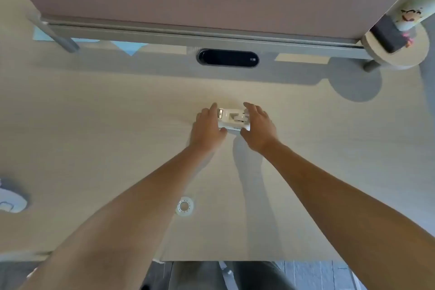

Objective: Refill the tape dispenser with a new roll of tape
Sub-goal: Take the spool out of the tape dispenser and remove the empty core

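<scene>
White plastic, the small boxy tape dispenser (234,119) sits on the pale wood-grain desk (94,113) between both sets of fingers. The left hand (207,128) and right hand (259,127) cup its ends, fingers loosely curved, thumbs at its near edge. A clear round tape roll (185,206) lies well behind the fingers, between the forearms.

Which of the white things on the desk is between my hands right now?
The tape dispenser, mid-desk, with a hand at each end. The small tape roll lies alone nearer you, and the rounded white object sits at the far left edge.
</scene>
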{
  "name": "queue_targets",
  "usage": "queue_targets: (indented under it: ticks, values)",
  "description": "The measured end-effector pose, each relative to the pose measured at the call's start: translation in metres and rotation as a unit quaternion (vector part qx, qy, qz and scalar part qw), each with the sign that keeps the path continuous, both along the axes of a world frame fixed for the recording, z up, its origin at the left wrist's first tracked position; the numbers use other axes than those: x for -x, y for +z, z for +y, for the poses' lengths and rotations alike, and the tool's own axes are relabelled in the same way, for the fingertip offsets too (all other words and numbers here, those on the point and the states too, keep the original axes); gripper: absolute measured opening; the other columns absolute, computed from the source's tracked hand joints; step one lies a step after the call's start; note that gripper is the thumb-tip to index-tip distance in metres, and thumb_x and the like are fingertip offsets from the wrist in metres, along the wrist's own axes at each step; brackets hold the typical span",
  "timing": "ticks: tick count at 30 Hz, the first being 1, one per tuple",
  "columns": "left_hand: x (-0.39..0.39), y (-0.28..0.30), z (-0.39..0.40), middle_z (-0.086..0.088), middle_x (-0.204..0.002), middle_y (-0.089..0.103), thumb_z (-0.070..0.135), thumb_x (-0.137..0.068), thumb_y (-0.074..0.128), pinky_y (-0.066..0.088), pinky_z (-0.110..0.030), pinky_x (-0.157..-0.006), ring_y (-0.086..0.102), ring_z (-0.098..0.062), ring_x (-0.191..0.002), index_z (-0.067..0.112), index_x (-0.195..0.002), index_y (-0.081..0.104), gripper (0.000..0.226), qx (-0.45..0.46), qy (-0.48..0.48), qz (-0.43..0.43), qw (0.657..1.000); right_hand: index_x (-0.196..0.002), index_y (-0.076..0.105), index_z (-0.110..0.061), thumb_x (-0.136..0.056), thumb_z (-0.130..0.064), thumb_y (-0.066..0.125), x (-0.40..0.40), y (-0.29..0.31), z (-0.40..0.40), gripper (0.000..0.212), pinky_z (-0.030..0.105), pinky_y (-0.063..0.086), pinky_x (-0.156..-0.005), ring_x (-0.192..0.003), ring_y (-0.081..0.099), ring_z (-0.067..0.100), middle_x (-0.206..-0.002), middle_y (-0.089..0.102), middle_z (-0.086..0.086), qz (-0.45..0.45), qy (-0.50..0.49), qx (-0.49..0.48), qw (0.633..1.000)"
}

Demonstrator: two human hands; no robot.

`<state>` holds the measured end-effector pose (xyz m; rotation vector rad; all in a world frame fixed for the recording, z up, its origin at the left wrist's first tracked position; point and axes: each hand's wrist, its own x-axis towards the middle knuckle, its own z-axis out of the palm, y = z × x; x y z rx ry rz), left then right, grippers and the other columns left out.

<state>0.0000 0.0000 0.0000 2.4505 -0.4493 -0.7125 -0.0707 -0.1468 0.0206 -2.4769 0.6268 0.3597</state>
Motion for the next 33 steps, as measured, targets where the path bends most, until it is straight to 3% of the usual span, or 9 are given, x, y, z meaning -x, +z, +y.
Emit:
queue_targets:
  ticks: [2,10,18,23,33]
  values:
    - [0.0,-0.002,-0.003,-0.019,-0.137,0.054,0.01,-0.089,0.062,0.048,-0.053,-0.101,0.049,-0.039,-0.129,0.01,-0.154,0.037,0.069,0.009,0.009,-0.001,1.0,-0.155,0.041,-0.018,-0.092,-0.009,0.064,-0.001,-0.002,-0.001,0.067,0.039,0.047,-0.102,-0.139,0.049,0.03,-0.153,0.051,0.005,-0.004,0.019,0.004,1.0]
    - [0.033,-0.008,0.004,-0.016,-0.133,0.056,0.008,-0.088,0.064,0.051,-0.054,-0.096,0.053,-0.038,-0.125,0.011,-0.148,0.044,0.063,0.003,0.024,-0.026,0.999,-0.153,0.044,-0.02,-0.092,-0.008,0.066,0.025,-0.009,0.002,0.065,0.04,0.05,-0.101,-0.135,0.052,0.029,-0.148,0.055,0.004,-0.007,0.037,0.002,0.999]
    - [0.098,-0.003,0.027,-0.013,-0.139,0.053,0.01,-0.09,0.063,0.051,-0.052,-0.099,0.05,-0.035,-0.129,0.012,-0.155,0.034,0.072,-0.017,0.039,-0.003,0.999,-0.158,0.038,-0.02,-0.088,0.003,0.061,0.091,-0.013,0.031,0.078,0.038,0.051,-0.098,-0.137,0.051,0.027,-0.156,0.047,-0.001,-0.023,0.015,-0.025,0.999]
    - [0.144,-0.001,0.038,-0.012,-0.137,0.054,0.011,-0.088,0.065,0.051,-0.051,-0.098,0.053,-0.035,-0.125,0.012,-0.155,0.035,0.073,-0.028,0.069,-0.006,0.997,-0.159,0.034,-0.022,-0.087,0.004,0.057,0.135,-0.015,0.05,0.08,0.045,0.056,-0.098,-0.137,0.05,0.028,-0.158,0.044,-0.001,-0.035,0.012,-0.045,0.998]
    - [0.213,-0.005,0.055,-0.011,-0.14,0.053,0.007,-0.086,0.066,0.05,-0.049,-0.1,0.055,-0.035,-0.12,0.012,-0.155,0.036,0.075,0.004,0.105,-0.035,0.994,-0.161,0.031,-0.023,-0.087,0.001,0.057,0.194,-0.028,0.064,0.082,0.047,0.056,-0.101,-0.141,0.048,0.03,-0.162,0.041,0.002,-0.081,0.023,-0.059,0.995]
